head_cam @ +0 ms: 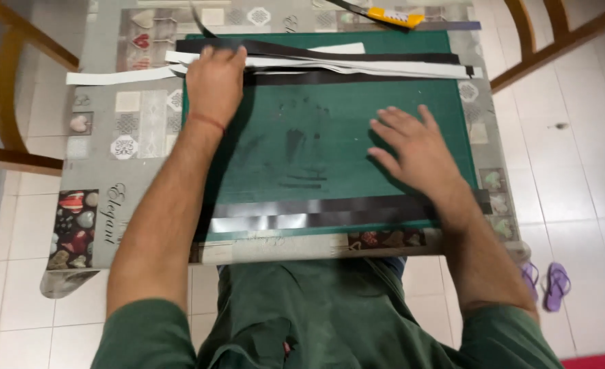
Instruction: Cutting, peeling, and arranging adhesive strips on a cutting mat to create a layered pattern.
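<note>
The left hand (215, 80) rests fingers-down on the strips (330, 63) at the mat's (316, 143) far edge, gripping nothing; the right hand (417, 147) lies flat, fingers spread. To lift one strip cleanly, the person should pinch a single end while the flat palm steadies the mat

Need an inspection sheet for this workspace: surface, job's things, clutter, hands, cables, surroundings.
Surface: green cutting mat on a patterned tablecloth.
Job's things: black and white strips stacked along the mat's far edge; glossy black strips along its near edge.
Clutter: yellow utility knife at the table's far edge.
Hands: left hand rests on the far strips; right hand lies flat on the mat, fingers spread.
Cables: nothing seen.
Surroundings: wooden chairs on both sides, white tiled floor, purple flip-flops.
</note>
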